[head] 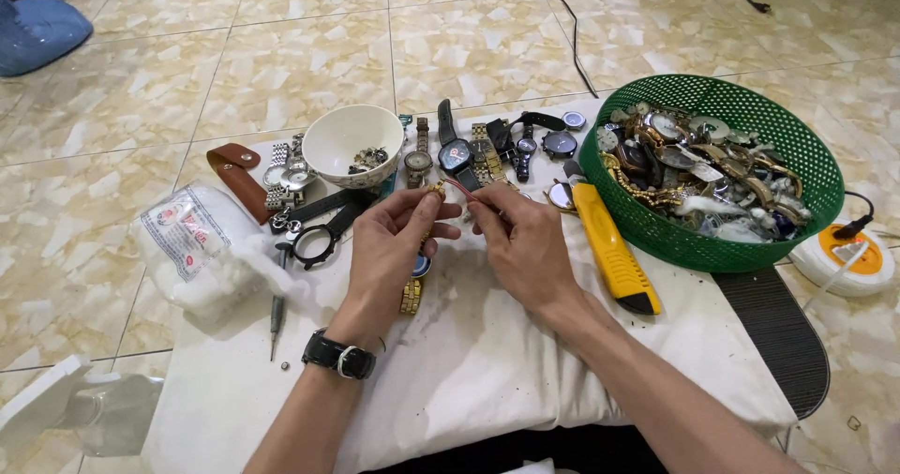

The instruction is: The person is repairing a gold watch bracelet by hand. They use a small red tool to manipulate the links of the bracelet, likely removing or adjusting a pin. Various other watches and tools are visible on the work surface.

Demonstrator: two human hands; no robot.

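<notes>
My left hand (394,244) pinches a small gold watch (435,189) at its fingertips, with the gold band (411,296) hanging below the palm. A black wristwatch (339,355) is on that wrist. My right hand (523,240) holds a thin red-handled tool (461,190) whose tip meets the gold watch. Both hands hover over a white cloth (487,361) spread on a low work surface.
A row of wristwatches (469,150) lies beyond my hands. A white bowl (352,141) holds small parts. A green basket (806,155) full of watches sits right. A yellow utility knife (611,249), cotton bag (187,240), screwdriver (277,316) and power strip (848,258) lie around.
</notes>
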